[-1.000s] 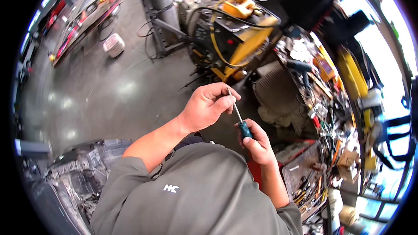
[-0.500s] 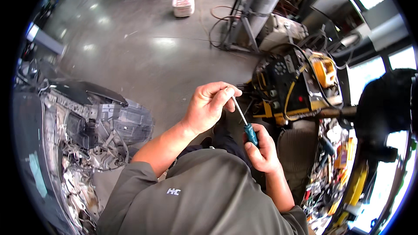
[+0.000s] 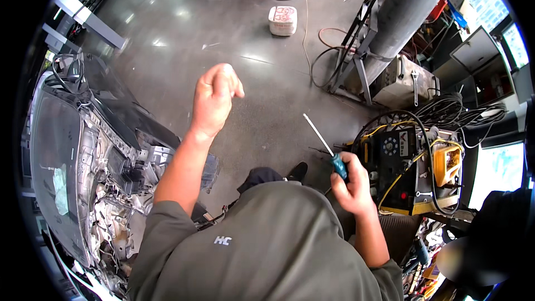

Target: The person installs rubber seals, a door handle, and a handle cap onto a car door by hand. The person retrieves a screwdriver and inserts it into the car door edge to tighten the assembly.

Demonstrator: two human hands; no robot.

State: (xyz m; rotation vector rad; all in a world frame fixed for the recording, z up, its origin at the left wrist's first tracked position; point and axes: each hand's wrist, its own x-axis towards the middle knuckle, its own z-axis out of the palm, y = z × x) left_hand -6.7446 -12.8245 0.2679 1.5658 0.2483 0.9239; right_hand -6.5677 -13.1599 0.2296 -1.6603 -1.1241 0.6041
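My right hand [image 3: 355, 184] grips a screwdriver [image 3: 337, 165] by its teal handle. Its bare metal shaft points up and away to the left, and the tip touches nothing. Apart from it, farther forward and to the left, my left hand [image 3: 213, 100] is raised over the floor with the fingers curled in. Whatever those fingers may hold is hidden. A partly stripped car body [image 3: 106, 178] with exposed wiring and panels stands to my left.
At the right stands a black and yellow machine [image 3: 401, 161] with hoses and a yellow holder [image 3: 447, 165]. Beyond it are a grey cylinder [image 3: 409, 14] on a stand and a metal box [image 3: 402, 81]. A white tub [image 3: 283, 22] sits on the floor [image 3: 262, 89] ahead.
My left hand has left the screwdriver's tip and moved forward and left, its fingers curled. My right hand keeps the screwdriver. The view has shifted, bringing more of the floor ahead into sight.
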